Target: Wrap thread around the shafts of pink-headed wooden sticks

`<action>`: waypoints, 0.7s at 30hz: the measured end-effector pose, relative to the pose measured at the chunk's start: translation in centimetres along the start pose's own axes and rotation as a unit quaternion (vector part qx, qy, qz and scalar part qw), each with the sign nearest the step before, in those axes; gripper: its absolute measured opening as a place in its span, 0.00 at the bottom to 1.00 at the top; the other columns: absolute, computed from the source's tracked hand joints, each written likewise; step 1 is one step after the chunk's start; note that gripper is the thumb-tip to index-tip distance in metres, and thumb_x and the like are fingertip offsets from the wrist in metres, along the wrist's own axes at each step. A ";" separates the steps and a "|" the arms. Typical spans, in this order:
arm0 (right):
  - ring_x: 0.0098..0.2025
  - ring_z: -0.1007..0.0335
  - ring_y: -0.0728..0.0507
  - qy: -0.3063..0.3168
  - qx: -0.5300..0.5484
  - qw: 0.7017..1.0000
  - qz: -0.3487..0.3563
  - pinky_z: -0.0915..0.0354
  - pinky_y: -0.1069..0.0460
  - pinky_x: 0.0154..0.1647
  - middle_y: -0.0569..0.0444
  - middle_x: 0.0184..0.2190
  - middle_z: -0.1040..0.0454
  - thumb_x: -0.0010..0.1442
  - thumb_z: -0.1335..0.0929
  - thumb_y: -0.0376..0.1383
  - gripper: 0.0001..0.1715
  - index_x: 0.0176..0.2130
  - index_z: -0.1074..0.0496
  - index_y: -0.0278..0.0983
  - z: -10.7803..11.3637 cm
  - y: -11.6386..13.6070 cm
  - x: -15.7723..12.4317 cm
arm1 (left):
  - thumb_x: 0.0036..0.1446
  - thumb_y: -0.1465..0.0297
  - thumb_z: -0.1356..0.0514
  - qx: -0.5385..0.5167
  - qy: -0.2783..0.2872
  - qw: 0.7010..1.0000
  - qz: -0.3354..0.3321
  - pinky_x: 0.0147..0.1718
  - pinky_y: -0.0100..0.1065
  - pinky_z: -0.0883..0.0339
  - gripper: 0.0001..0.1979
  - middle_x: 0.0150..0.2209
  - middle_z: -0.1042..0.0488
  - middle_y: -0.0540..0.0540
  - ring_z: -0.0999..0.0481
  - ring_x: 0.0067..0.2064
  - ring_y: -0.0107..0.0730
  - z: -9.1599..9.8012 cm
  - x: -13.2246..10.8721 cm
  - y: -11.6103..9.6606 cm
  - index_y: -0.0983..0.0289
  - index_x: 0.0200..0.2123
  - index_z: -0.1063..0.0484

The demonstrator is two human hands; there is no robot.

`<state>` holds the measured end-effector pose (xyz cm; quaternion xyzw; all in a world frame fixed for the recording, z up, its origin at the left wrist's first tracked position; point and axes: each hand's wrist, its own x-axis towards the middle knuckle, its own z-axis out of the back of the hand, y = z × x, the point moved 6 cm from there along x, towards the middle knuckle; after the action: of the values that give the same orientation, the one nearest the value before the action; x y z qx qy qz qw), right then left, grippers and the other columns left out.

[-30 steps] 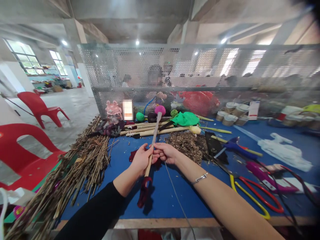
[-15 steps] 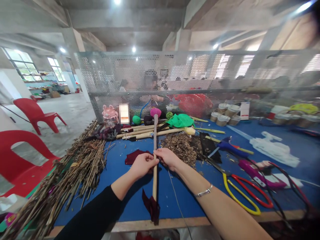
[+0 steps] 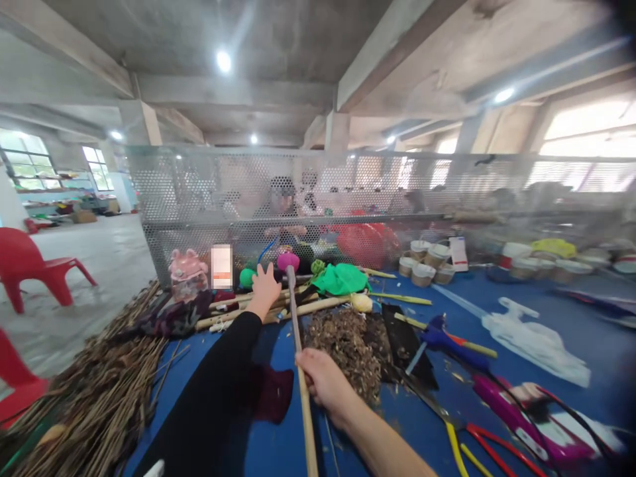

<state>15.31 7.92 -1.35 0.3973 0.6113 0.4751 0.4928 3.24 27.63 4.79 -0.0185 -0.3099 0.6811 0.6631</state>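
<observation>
My right hand (image 3: pixel 322 379) grips a long wooden stick (image 3: pixel 301 371) near its middle; the stick points away from me and ends in a pink ball (image 3: pixel 289 261). My left hand (image 3: pixel 264 286), in a black sleeve, is stretched far forward with fingers spread over a row of wooden sticks (image 3: pixel 278 309) lying across the blue table (image 3: pixel 521 311). A green ball (image 3: pixel 245 277) sits just left of that hand. A dark red cloth (image 3: pixel 273 394) lies under my left forearm.
A pile of dry twigs (image 3: pixel 89 397) covers the table's left side. Brown chaff (image 3: pixel 348 344), a green cloth (image 3: pixel 342 278), a blue tool (image 3: pixel 450 341), red-and-yellow scissors (image 3: pixel 477 444) and cups (image 3: pixel 422 268) lie right. A mesh screen (image 3: pixel 348 192) stands behind, with a person beyond. Red chair (image 3: pixel 30 265) at left.
My left hand let go of the stick and reached forward to the row of sticks at the back. My right hand kept the stick. The view tilted up and moved closer.
</observation>
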 end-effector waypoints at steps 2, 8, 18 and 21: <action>0.13 0.62 0.56 0.009 -0.002 1.000 0.000 0.66 0.56 0.15 0.65 0.14 0.50 0.52 0.38 0.44 0.15 0.24 0.45 0.37 -0.1 -0.4 0.4 | 0.44 0.68 0.38 0.017 0.034 0.999 -0.016 0.46 0.48 0.42 0.34 0.60 0.54 0.69 0.42 0.55 0.59 -2.3 1.8 -0.2 0.62 0.56 0.46; 0.14 0.64 0.56 0.036 0.023 0.999 -0.004 0.66 0.56 0.17 0.66 0.14 0.52 0.48 0.36 0.48 0.19 0.23 0.45 0.37 -0.4 -0.8 0.9 | 0.42 0.70 0.38 0.050 0.095 0.992 -0.072 0.44 0.36 0.40 0.33 0.51 0.40 0.65 0.31 0.47 0.45 -3.6 4.5 1.5 0.64 0.53 0.44; 0.14 0.63 0.55 0.055 -0.013 0.998 -0.005 0.64 0.55 0.17 0.66 0.12 0.52 0.52 0.37 0.45 0.16 0.23 0.43 0.37 -3.0 -1.4 1.1 | 0.45 0.67 0.39 0.030 0.074 0.993 -0.083 0.52 0.43 0.51 0.35 0.57 0.46 0.66 0.47 0.58 0.50 1.0 2.9 5.4 0.65 0.56 0.48; 0.14 0.60 0.55 0.049 -0.024 0.998 0.013 0.63 0.56 0.17 0.65 0.12 0.51 0.51 0.36 0.44 0.16 0.22 0.43 0.36 -3.2 -1.7 1.6 | 0.44 0.67 0.39 0.002 0.055 0.997 -0.059 0.52 0.47 0.52 0.38 0.60 0.53 0.69 0.52 0.60 0.54 2.5 1.5 4.3 0.67 0.57 0.50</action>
<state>11.83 8.47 -3.19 0.3695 0.6182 0.5145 0.4655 -1.85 28.34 5.52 -0.0364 -0.2724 0.6395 0.7180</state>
